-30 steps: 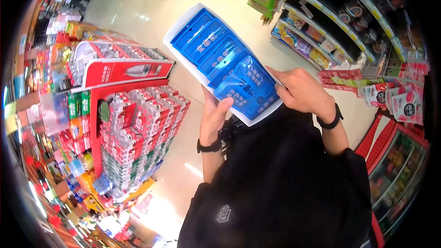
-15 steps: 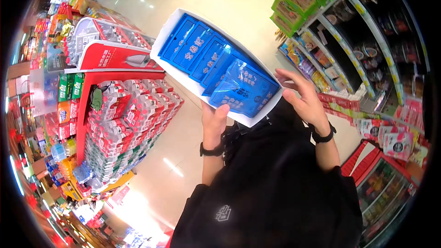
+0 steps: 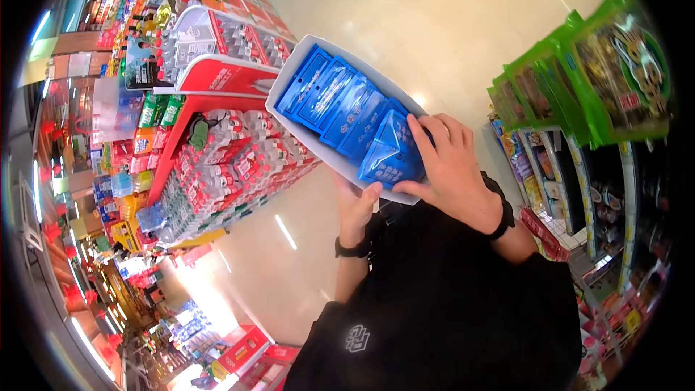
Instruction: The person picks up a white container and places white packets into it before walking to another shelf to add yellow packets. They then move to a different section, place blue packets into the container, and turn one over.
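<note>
A white open-topped box (image 3: 310,137) is tilted in front of my body. Inside it, several flat blue packets (image 3: 346,114) with pale lettering overlap in a row. My left hand (image 3: 357,210) supports the box from below at its near side, its thumb up against the wall and its other fingers hidden. Over the near end of the box, my right hand (image 3: 460,177) curls its fingers onto the shiny nearest blue packet (image 3: 391,156), with the thumb by the box's near edge. Dark bands circle both wrists.
On the left stands a red display rack (image 3: 174,148) stacked with wrapped packs of bottles (image 3: 239,159). Green hanging bags (image 3: 615,72) and shelves (image 3: 575,188) line the right side. Pale glossy floor (image 3: 463,43) runs between them.
My right hand has moved from the box's near right corner onto the nearest packet. The box sits further right and lower in view, and the green bags appear larger and closer.
</note>
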The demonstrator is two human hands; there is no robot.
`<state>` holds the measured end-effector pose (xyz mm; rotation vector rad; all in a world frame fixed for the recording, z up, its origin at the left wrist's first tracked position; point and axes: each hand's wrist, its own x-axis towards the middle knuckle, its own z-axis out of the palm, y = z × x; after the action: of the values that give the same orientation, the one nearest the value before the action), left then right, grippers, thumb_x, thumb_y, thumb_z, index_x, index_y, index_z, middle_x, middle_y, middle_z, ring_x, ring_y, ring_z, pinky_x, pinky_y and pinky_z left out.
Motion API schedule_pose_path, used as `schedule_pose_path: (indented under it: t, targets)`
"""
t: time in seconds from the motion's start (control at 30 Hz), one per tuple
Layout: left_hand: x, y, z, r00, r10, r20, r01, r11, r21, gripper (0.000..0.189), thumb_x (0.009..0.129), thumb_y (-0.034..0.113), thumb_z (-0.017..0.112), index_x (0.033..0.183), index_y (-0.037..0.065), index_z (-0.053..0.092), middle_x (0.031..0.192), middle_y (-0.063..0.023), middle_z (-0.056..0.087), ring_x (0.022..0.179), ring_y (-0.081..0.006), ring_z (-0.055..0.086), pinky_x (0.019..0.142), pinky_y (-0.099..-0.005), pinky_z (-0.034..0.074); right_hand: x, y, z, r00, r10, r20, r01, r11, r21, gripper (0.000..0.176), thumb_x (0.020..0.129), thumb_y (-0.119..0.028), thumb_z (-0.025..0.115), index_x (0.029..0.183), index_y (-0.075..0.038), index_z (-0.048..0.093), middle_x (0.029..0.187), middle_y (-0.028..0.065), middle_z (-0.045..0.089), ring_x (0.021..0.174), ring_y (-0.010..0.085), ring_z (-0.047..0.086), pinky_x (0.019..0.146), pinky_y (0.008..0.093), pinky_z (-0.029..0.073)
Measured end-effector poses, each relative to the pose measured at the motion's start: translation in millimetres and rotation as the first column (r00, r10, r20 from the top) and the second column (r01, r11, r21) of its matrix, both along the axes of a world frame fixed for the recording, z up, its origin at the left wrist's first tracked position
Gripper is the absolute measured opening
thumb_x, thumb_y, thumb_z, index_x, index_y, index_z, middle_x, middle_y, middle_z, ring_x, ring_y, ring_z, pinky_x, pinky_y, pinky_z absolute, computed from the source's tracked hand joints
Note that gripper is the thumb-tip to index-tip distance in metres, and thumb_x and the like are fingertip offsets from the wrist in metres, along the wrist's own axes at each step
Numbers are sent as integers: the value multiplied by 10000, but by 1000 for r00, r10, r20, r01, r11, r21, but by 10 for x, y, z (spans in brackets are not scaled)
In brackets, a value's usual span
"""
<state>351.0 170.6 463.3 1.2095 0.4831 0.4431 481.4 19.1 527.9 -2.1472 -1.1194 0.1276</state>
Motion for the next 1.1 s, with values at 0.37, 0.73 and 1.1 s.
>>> schedule_pose_path:
  t: [0.37, 0.73, 1.1]
  targets:
    - [378, 595, -209, 998, 24, -57, -33, 986, -161, 1027, 679, 374, 824, 1398, -42, 220, 1336, -165, 419, 1212, -276, 459, 996, -406, 404, 595, 690, -289, 903, 95, -420, 88, 913, 397, 648, 590, -119, 865, 1087, -46, 455, 1191, 183, 535, 1144, 346, 508, 965, 421, 395]
    - [736, 2019, -132, 996, -49, 76, 60, 987, -148, 1120, 686, 329, 814, 1463, 46, 59, 1427, -161, 277, 1314, -291, 325, 1065, -435, 312, 987, 1870, -159, 379, 372, -847, 509, 681, 526, 272, 838, -32, 676, 1094, 14, 599, 1042, 92, 669, 953, 146, 620, 889, 312, 477]
    - [811, 2968, 77, 993, -69, 94, 78, 992, -98, 1138, 674, 310, 822, 1445, 43, 29, 1419, -170, 241, 1322, -298, 298, 1059, -466, 311, 1006, 2957, -176, 433, 223, -873, 595, 657, 462, 173, 853, -84, 659, 984, 27, 640, 954, 100, 684, 839, 127, 638, 792, 277, 507]
